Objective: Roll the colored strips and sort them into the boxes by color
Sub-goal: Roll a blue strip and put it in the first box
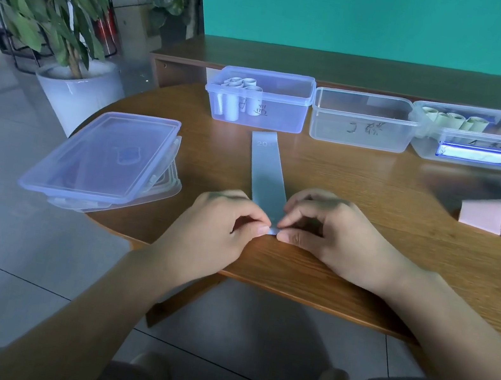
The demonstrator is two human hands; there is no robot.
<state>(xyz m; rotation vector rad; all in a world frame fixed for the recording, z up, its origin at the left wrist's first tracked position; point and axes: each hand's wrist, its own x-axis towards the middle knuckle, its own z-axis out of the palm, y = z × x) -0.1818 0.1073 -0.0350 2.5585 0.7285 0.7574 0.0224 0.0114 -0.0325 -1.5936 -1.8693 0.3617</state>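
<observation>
A pale blue strip (267, 166) lies flat on the wooden table (361, 182), running away from me. My left hand (220, 221) and my right hand (329, 230) pinch its near end between thumbs and fingertips. Behind stand three clear boxes in a row. The left box (258, 99) holds several pale blue rolls. The middle box (362, 119) holds nothing that I can see. The right box (479, 136) holds several green rolls. Pink strips (486, 213) lie at the table's right edge.
A stack of clear box lids (104, 154) sits on the table's left edge, partly overhanging. A potted plant (76, 85) stands on the floor beyond the left edge. A low wooden shelf and a green wall run behind the boxes.
</observation>
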